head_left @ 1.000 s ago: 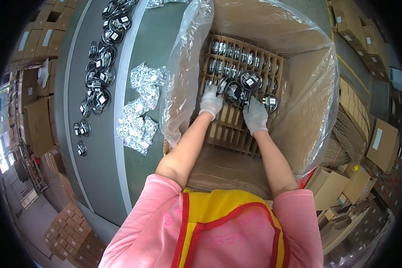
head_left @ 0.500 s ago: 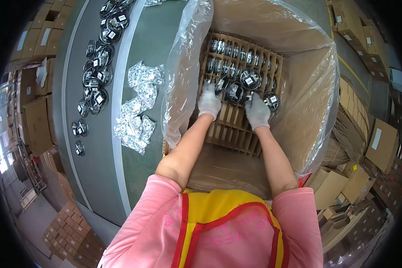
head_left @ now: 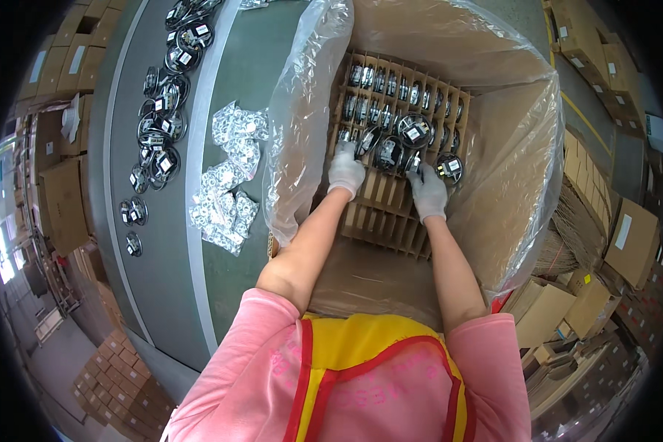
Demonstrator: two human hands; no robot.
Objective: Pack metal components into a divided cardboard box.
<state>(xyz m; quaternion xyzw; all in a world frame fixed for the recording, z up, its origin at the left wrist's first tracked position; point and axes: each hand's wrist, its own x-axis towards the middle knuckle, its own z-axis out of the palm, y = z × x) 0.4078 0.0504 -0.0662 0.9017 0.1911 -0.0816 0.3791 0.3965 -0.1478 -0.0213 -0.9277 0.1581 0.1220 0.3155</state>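
Observation:
A carton lined with clear plastic holds a cardboard divider grid. Round black parts with white labels stand on edge in its far rows. My gloved left hand reaches to the grid's left side, its fingers closed around something I cannot make out. My gloved right hand has its fingertips closed on a round black part at a middle cell. Between the hands a loose round part leans on the grid. Another round part lies flat beyond it, and one more rests right of my right hand.
On the left, a green conveyor carries a line of similar round parts. Clear bags of small pale pieces lie on the strip beside the carton. Flattened cardboard and boxes stand at the right.
The round part at my right hand now stands more visibly at its fingertips, and that hand has shifted slightly right. My left hand stays nearly in place.

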